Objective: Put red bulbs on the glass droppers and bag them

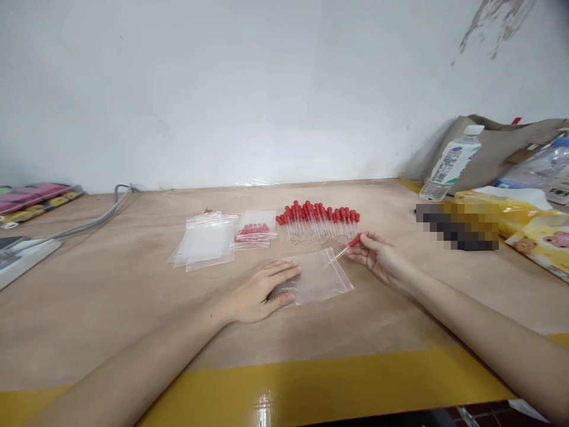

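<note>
A clear zip-lock bag (313, 279) lies flat on the table with its zip end to the right. My left hand (269, 290) rests on the bag's left end, fingers stretched out and thumb apart. Between the fingertips of my right hand (376, 254) is the red bulb of a glass dropper (341, 253), whose clear tip points left at the bag's mouth; I cannot tell how far inside the tip is. Just behind the bag lies a row of red-capped droppers (317, 216), side by side with tips toward me.
Flat empty bags (208, 240) are stacked left of the droppers, beside filled bags (254, 230) showing red bulbs. A water bottle (453, 163), a grey bag (502, 148) and a yellow tissue pack (533, 228) stand at right. A grey cable (100, 218) crosses the left side.
</note>
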Motion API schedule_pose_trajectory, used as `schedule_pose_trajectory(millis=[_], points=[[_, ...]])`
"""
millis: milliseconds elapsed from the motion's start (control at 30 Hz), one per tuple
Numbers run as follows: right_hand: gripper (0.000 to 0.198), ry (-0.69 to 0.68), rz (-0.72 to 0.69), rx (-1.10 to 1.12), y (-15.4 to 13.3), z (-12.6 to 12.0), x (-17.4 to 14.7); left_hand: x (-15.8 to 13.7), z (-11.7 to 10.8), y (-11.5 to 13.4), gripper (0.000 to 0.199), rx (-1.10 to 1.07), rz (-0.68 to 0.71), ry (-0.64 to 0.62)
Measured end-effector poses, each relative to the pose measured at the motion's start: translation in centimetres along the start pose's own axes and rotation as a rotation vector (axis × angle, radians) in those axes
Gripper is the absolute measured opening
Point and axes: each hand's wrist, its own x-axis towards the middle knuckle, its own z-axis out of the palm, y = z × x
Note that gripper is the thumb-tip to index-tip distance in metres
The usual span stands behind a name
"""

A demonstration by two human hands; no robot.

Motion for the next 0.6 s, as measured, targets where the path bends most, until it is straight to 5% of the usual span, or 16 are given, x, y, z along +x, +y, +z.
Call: schedule_pose_trajectory(millis=[133,333,600], points=[[0.023,-0.264,0.067,-0.277,-0.5,-0.7,-0.3,-0.1,0.1,-0.1,0.051,-0.019,-0.004,0.003],[0.025,-0.533,-0.048,-0.676,-1.0,-1.7,-0.2,0.0,0.1,-0.2,0.051,-0.023,-0.006,0.013],[0.024,-0.569,-0.134,-0.466,-1.2,0.2,-0.6,0.2,0.3,-0.3,0.05,0.012,-0.002,0.006]])
